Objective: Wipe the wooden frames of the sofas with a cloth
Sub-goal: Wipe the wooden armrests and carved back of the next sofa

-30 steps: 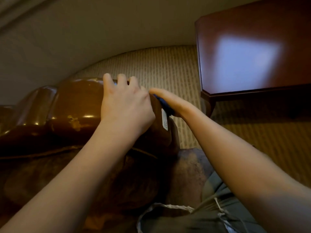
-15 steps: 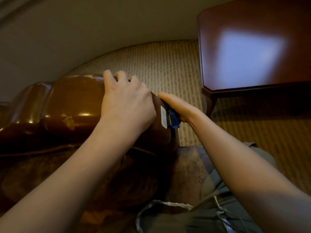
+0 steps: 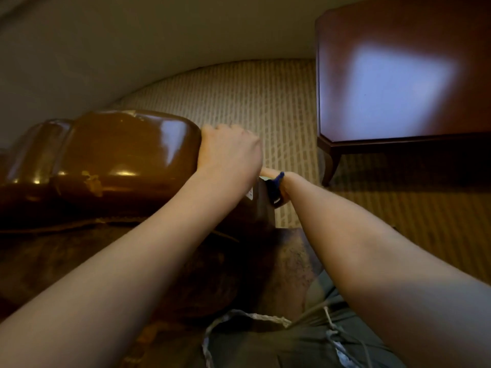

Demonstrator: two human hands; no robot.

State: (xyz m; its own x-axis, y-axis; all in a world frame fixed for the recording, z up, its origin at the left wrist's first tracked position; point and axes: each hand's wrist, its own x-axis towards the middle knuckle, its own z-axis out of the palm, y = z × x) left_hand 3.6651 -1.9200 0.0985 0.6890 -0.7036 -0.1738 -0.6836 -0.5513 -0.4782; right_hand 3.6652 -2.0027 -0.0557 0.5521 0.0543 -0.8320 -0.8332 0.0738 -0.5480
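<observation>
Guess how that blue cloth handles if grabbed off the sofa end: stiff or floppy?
Probably floppy: the blue cloth bunches into folds under the right hand. Likely light, since little of it shows past the hand. It may slide easily on the glossy sofa arm, which the left hand grips.

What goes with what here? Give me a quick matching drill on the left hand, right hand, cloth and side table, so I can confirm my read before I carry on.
Column one:
1. left hand
2. right hand
3. blue cloth
4. side table

Column two:
A. stands on the striped carpet, far right
B. grips the end of the glossy sofa arm
C. pressed against the end face of the sofa arm
D. holds the cloth, low behind the other hand

Pairs: 1-B, 2-D, 3-C, 4-A
</observation>
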